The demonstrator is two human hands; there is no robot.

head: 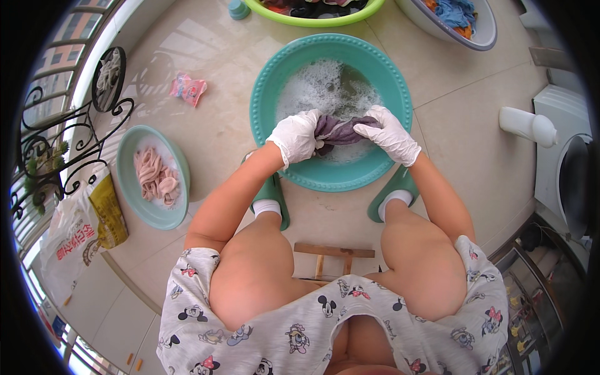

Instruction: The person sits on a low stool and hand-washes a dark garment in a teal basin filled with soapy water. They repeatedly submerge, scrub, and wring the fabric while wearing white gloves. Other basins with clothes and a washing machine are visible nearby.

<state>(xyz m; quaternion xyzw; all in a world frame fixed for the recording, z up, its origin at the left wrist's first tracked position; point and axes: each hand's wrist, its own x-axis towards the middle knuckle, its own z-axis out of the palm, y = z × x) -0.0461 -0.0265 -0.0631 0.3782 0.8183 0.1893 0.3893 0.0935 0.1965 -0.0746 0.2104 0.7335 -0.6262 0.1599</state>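
Observation:
A teal plastic basin [290, 51] stands on the floor before me, holding cloudy, sudsy water [311, 86]. Over its near side a wet purple cloth [342, 130] is stretched and bunched between my hands. My left hand [297, 136], in a white disposable glove, grips the cloth's left end. The right end is pinched between the thumb and fingers of my right hand [389, 133], gloved the same way. Part of the cloth hangs darker beneath my left hand, close to the foam. Whether it touches the water I cannot tell.
To the left, a smaller basin [123, 161] holds soapy pink cloth [157, 176]. A lime-green basin [318, 21] and a white basin [487, 40], both with clothes, stand beyond. A pink packet [188, 89] lies left; a white bottle [527, 125] is by the washing machine [558, 101]. Green slippers [393, 192] flank the teal basin.

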